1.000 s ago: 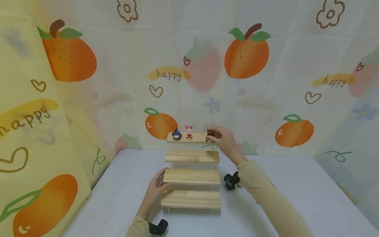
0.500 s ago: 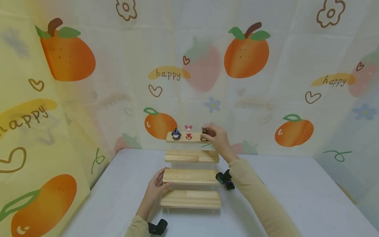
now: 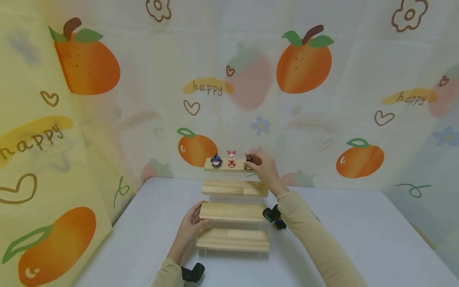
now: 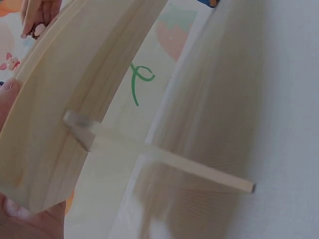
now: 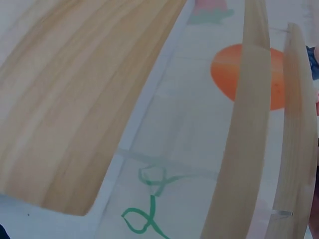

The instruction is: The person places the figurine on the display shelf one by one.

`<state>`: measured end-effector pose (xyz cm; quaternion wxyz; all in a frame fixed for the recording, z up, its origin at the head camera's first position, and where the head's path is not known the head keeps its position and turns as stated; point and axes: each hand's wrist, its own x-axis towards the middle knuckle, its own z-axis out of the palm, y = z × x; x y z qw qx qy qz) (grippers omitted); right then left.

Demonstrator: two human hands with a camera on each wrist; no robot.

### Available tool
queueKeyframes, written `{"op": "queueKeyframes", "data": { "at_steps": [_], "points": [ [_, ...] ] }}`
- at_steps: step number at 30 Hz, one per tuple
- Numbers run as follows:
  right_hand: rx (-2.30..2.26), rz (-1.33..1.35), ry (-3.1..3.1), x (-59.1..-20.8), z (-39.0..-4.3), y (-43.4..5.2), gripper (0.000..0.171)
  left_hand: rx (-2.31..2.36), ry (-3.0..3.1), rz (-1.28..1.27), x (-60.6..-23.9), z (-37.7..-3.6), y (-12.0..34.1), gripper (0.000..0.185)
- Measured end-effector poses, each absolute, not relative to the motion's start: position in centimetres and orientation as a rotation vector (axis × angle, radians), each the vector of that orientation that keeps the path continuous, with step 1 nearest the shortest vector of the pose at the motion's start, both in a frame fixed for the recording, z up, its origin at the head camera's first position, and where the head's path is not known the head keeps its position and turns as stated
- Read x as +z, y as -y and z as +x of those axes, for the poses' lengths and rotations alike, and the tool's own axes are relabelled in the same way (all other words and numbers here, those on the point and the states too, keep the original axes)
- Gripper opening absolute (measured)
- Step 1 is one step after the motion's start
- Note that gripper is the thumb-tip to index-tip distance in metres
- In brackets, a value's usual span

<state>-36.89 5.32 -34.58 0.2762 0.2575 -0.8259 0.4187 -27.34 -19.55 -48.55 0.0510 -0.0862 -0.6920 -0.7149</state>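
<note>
A four-tier wooden display stand stands on the white table. My left hand grips the left end of its second board from the bottom, thumb at the front edge and fingers behind. At the right end of the top board, my right hand pinches a small brown figurine, partly hidden by the fingers. To its left on that board sit a pink-eared piglet figurine and a dark blue donkey figurine. In the left wrist view, a fingertip lies against the board's edge.
A small dark blue object shows right of the stand, beside the black wrist camera. Another black wrist camera is on the left wrist. Behind the table hangs a fruit-printed cloth. The three lower boards bear nothing.
My right hand has moved left along the top board with the brown figurine, closer to the piglet, then held still. The left hand keeps its grip. The head view has shifted slightly.
</note>
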Motion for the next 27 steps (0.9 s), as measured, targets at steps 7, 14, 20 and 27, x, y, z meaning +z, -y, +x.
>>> {"op": "queueKeyframes", "data": {
  "at_steps": [7, 14, 20, 27],
  "points": [
    [1.215, 0.655, 2.201, -35.0, -37.0, -5.2, 0.029, -2.155, 2.123, -0.263, -48.4, -27.3, 19.6, 0.073],
    [1.274, 0.603, 2.223, -35.0, -37.3, -4.9, 0.03, -2.172, 2.108, -0.316, -48.5, -27.6, 19.5, 0.072],
    [1.258, 0.621, 2.232, -34.9, -37.5, -4.7, 0.028, -2.148, 2.109, -0.312, -48.8, -27.7, 19.3, 0.073],
    [1.229, 0.623, 2.275, -34.6, -37.6, -4.2, 0.028, -2.109, 2.127, -0.307, -48.6, -27.4, 19.4, 0.074]
  ]
}}
